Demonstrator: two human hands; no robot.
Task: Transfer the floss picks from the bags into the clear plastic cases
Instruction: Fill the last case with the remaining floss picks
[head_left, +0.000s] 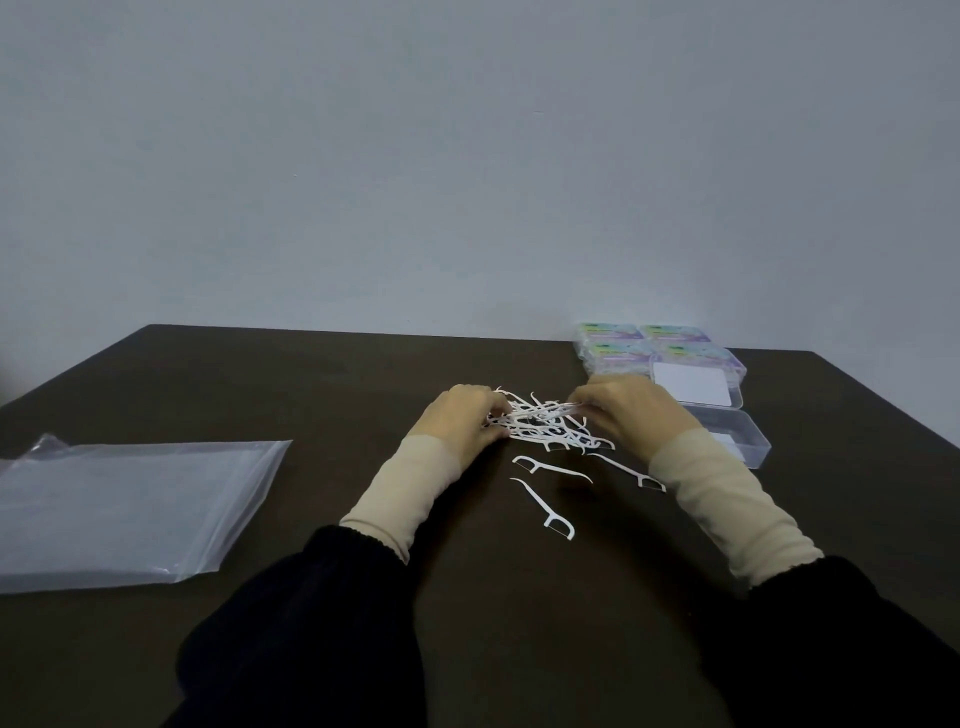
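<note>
A loose pile of white floss picks (540, 423) lies on the dark table (332, 374). My left hand (457, 418) curls round the pile's left side and my right hand (626, 410) pinches picks at its right side. Three single floss picks lie nearer me: one (551, 467), another (545, 509) and a third (631, 472). An open clear plastic case (748, 441) sits right of my right hand, its lid (696, 391) with a white label folded back. An empty clear plastic bag (130, 504) lies flat at the left.
Several closed cases with coloured labels (634, 345) stand in a block at the back right, behind the open case. A grey wall rises behind the table's far edge.
</note>
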